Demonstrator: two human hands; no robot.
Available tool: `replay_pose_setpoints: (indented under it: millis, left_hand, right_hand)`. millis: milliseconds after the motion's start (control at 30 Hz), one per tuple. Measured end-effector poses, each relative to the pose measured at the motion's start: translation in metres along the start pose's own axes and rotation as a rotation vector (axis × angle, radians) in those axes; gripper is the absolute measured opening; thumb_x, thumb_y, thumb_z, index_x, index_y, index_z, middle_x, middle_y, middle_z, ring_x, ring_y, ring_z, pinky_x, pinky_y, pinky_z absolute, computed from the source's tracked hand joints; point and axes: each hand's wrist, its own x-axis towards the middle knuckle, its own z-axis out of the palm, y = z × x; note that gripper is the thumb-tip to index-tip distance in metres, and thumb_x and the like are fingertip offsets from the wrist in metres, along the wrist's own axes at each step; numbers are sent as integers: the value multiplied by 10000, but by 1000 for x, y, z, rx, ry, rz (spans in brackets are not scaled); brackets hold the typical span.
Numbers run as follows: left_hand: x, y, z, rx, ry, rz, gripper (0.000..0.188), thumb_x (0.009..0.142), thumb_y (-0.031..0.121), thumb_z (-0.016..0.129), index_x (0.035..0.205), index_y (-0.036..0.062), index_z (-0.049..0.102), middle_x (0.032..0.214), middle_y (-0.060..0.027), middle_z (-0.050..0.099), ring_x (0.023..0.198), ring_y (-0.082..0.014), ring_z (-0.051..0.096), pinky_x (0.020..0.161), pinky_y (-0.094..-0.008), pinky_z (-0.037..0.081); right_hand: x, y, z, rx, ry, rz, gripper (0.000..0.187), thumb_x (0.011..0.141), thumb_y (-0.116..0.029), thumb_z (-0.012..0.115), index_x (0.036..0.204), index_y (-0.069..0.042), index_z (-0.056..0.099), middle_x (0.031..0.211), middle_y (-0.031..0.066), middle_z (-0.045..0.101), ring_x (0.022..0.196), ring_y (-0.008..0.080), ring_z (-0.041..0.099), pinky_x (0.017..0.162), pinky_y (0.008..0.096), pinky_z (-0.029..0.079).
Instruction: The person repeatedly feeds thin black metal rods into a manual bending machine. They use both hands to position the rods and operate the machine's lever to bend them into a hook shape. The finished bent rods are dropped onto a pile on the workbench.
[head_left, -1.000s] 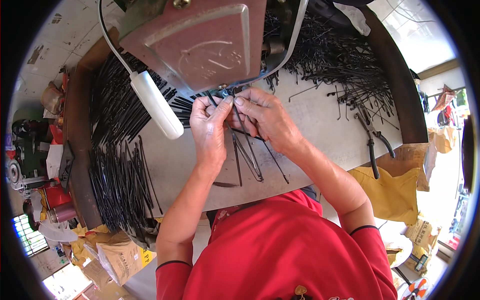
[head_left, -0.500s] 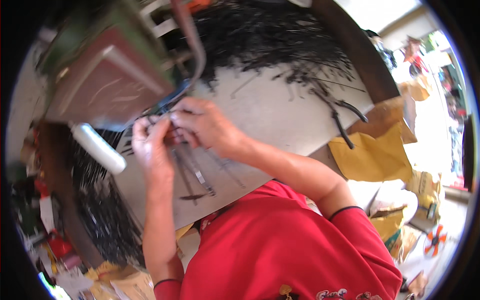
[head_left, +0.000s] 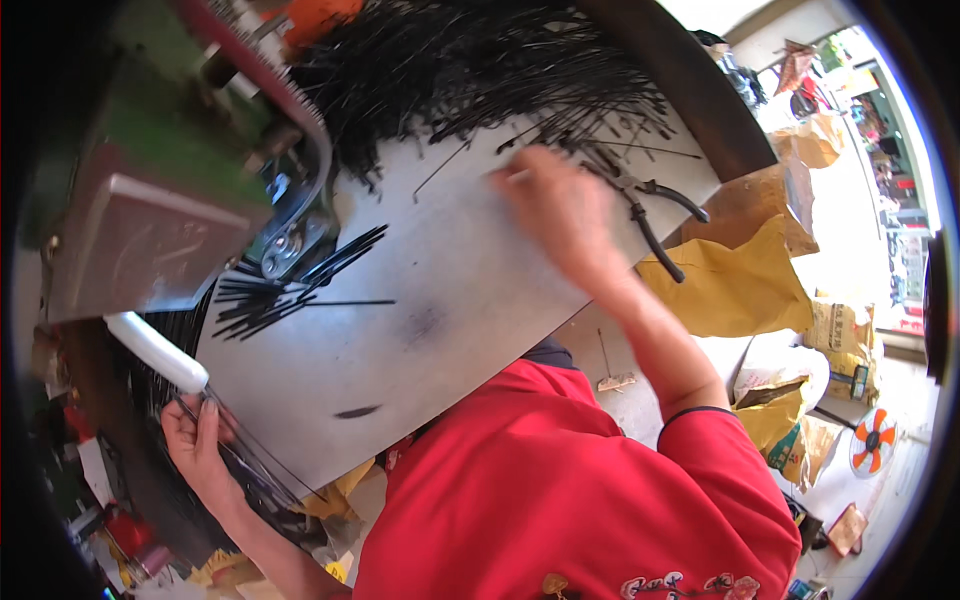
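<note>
At the lower left, beside the white tube, my left hand is closed with thumb against fingers on a few thin black rods. The rods slant down past the table's edge. My right hand is over the far part of the grey metal tabletop, close to the pile of black rods. Motion smears its fingers, so what they hold does not show. Just right of it lie pliers with black handles. Short black rods lie in a loose bunch under the machine's head.
A green and maroon machine overhangs the table's left side. A dark raised rim borders the far right. Yellow sacking hangs at the right corner. Bags and an orange-bladed fan stand on the floor at right.
My hands were together by the machine with thin rods between them. The left has moved down-left with rods, the right away toward the pile. The view has shifted.
</note>
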Motion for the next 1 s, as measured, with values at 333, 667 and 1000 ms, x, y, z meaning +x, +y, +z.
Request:
replay_pose_setpoints:
  millis: [333,667,1000]
  left_hand:
    - [-15,34,110,382,-36,345,164,836,0,617,983,42,677,955,-77,655,824,-175,631,785,-284,498]
    - [11,18,172,701,-53,892,138,735,13,679,862,59,649,806,-68,586,718,-241,573,613,-330,469]
    - [-20,31,152,-266,-337,-53,247,898,139,597,1088,-14,556,827,-106,644,722,-143,615,659,-262,495]
  right_hand:
    - [-13,11,-5,-128,-10,-226,155,863,-203,599,840,-52,575,839,103,607,706,337,626,610,436,479]
    - [-24,-4,-16,-3,-146,-355,79,786,-107,599,778,-30,579,777,106,593,663,318,606,590,409,483]
    - [-4,-12,-17,-9,-286,-387,86,780,-76,591,841,-17,602,794,114,622,690,306,613,619,362,483]
